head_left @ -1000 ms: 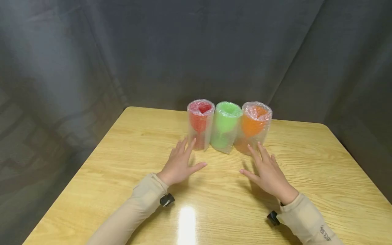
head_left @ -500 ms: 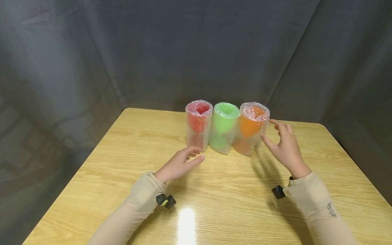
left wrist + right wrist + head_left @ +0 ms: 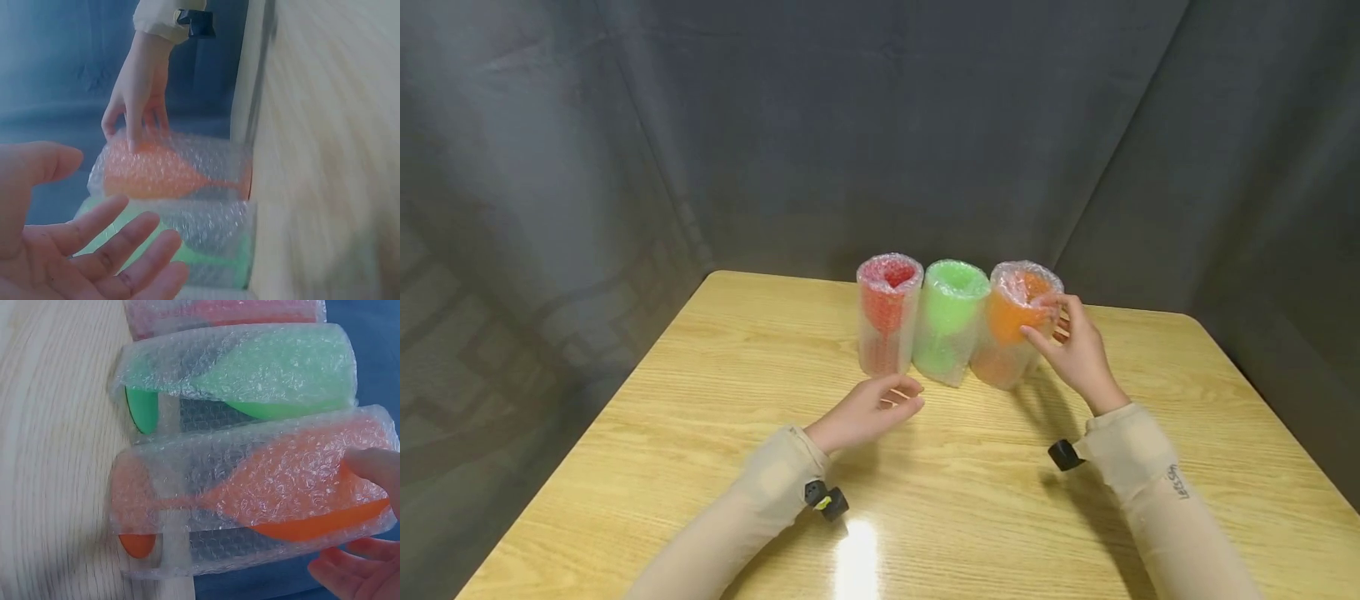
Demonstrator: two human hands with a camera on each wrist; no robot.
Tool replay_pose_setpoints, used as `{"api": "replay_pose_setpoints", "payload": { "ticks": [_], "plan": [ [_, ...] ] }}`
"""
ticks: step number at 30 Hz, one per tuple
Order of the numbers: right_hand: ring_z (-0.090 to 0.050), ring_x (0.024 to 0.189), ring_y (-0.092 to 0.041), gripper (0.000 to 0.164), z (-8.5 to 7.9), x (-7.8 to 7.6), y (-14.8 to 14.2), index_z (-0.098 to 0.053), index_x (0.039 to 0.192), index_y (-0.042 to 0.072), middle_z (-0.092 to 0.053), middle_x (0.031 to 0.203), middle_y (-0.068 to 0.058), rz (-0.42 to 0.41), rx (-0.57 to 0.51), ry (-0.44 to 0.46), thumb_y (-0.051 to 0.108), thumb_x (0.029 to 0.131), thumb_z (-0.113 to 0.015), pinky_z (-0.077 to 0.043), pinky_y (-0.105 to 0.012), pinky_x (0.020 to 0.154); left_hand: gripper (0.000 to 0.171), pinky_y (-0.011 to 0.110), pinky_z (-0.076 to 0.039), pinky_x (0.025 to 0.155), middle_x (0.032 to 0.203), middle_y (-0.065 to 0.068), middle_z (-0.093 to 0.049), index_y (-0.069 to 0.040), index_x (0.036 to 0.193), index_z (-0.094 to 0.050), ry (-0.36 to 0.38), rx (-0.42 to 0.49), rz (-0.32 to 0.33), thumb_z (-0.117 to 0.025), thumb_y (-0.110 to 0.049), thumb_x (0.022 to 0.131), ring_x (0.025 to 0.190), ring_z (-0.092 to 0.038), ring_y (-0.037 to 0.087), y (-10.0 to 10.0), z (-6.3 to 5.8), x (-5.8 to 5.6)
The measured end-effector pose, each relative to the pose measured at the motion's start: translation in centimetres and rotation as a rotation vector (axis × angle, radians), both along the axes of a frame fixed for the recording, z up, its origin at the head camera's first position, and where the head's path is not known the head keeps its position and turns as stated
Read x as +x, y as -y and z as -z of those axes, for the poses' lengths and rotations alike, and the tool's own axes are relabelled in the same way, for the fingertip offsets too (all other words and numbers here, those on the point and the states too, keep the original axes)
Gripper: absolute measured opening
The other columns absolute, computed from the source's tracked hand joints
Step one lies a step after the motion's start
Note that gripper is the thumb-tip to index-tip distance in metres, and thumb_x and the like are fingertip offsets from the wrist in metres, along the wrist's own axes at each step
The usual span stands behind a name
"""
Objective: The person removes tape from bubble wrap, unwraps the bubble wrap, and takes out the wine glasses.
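Note:
Three plastic goblets stand upright in a row, each rolled in bubble wrap: a red goblet (image 3: 887, 312) at the left, a green goblet (image 3: 953, 310) in the middle and an orange goblet (image 3: 1006, 321) at the right. My right hand (image 3: 1077, 348) grips the upper part of the orange goblet through its wrap. In the right wrist view the thumb (image 3: 369, 465) lies on the near side, with fingers on the other side. My left hand (image 3: 867, 411) is in front of the red goblet, its fingers loosely bent and holding nothing.
The goblets stand toward the back of a wooden table (image 3: 760, 358). Dark grey cloth (image 3: 880, 125) hangs behind the table and along its sides. Small black cameras (image 3: 1063, 455) are strapped at both wrists.
My right hand moved out to the right of the orange goblet, then came in and took hold of its upper part. The left hand's spread fingers have relaxed and bent.

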State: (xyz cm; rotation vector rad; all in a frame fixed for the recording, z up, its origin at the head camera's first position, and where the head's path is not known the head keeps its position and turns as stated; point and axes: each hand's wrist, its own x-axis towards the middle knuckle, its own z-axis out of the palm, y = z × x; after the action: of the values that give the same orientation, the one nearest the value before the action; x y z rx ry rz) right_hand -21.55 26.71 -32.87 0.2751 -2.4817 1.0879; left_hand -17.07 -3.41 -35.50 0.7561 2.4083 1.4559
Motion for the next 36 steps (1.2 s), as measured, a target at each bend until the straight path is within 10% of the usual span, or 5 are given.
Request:
{"api": "replay_pose_setpoints", "payload": {
  "ticks": [4,7,11,18,36],
  "plan": [
    [-0.052,0.113,-0.045,0.045,-0.2,0.9,0.0,-0.042,0.118,-0.003,-0.049,0.12,-0.024,0.043,0.005,-0.034,0.011,0.084,-0.068,-0.051,-0.056,0.083,0.035,0.034,-0.05,0.094,0.122,0.012,-0.059,-0.003,0.121,-0.055,0.022,0.04,0.015,-0.054,-0.024,0.094,0.11,-0.059,0.026,-1.3,-0.6,-0.3],
    [-0.053,0.11,-0.043,0.043,-0.6,2.2,0.1,-0.044,0.115,-0.003,-0.049,0.116,-0.022,0.083,0.018,-0.073,0.009,0.082,-0.069,-0.056,-0.028,0.082,0.041,0.038,-0.047,0.099,0.131,0.013,-0.052,-0.004,0.129,-0.049,0.017,0.071,0.018,-0.055,-0.024,0.093,0.115,-0.056,0.028,-2.2,-1.3,-0.4],
    [-0.05,0.106,-0.028,0.045,-1.4,4.5,1.0,-0.047,0.112,-0.006,-0.047,0.113,-0.023,0.097,0.042,-0.182,-0.001,0.076,-0.073,-0.035,0.006,0.077,0.052,0.042,-0.042,0.105,0.14,0.011,-0.044,-0.008,0.137,-0.039,-0.016,0.113,0.006,-0.058,-0.026,0.092,0.124,-0.05,0.031,-3.2,-2.2,-0.3],
    [-0.038,0.104,0.006,0.055,-2.4,7.8,3.9,-0.052,0.111,-0.007,-0.052,0.112,-0.023,-0.022,0.115,-0.373,-0.01,0.063,-0.079,-0.035,0.001,0.08,0.072,0.042,-0.038,0.108,0.149,0.008,-0.031,-0.017,0.146,-0.024,-0.079,0.163,-0.014,-0.063,-0.033,0.088,0.134,-0.038,0.027,-4.1,-3.4,0.2],
    [-0.045,0.105,-0.001,0.061,-1.7,8.6,6.8,-0.053,0.123,0.003,-0.049,0.12,-0.017,-0.207,0.111,-0.329,-0.005,0.068,-0.077,-0.042,-0.002,0.082,0.076,0.039,-0.041,0.106,0.143,0.004,-0.04,-0.017,0.143,-0.028,-0.086,0.262,-0.094,-0.072,-0.022,0.082,0.131,-0.041,0.021,-2.8,-3.9,0.3]
  ]
}}
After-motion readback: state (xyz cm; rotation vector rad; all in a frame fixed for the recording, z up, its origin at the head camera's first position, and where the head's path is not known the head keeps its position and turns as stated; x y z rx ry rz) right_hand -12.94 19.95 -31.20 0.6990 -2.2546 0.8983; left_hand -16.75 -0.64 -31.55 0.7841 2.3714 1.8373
